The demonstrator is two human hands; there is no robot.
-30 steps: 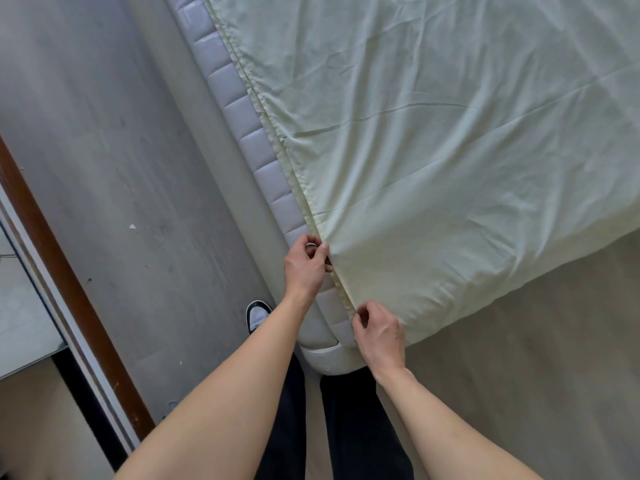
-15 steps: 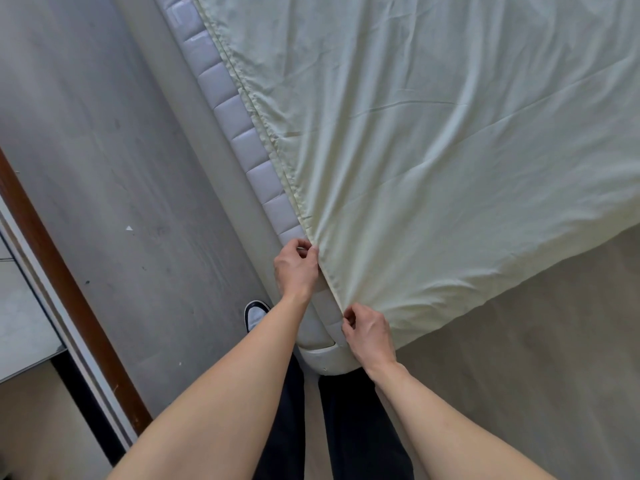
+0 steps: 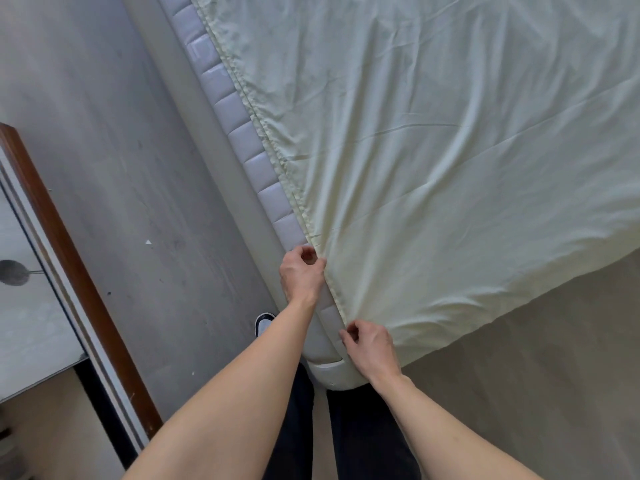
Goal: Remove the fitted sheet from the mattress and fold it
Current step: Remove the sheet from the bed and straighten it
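At far left a dark brown wooden frame strip (image 3: pixel 79 289) runs diagonally beside a pale glossy panel (image 3: pixel 27 306). Next to it lies the grey wood-grain floor (image 3: pixel 121 168), with one small white fleck on it. A white-toed shoe (image 3: pixel 265 323) shows on the floor just left of the left forearm, and dark trouser legs (image 3: pixel 363 434) fill the bottom centre between the two bare forearms. The grey quilted mattress side (image 3: pixel 239 140), stitched in square panels, runs diagonally from top centre to the rounded corner at bottom centre, resting on a pale smooth base (image 3: pixel 332 370). The left hand (image 3: pixel 300 273) sits at the mattress side, its fingers curled and its thumb and fingertips pinching the gathered elastic hem of the pale yellow-green fitted sheet (image 3: pixel 433 168). The right hand (image 3: pixel 371 344) is nearer the corner, fingers likewise curled, pinching the same hem just beside the quilted side. The hem between the two hands is lifted off the lower mattress side, exposing the quilted panels. The sheet itself covers the whole visible mattress top, creased, with folds radiating from the gripped edge. At right, the sheet hangs over the foot edge above a beige floor (image 3: pixel 536 375)
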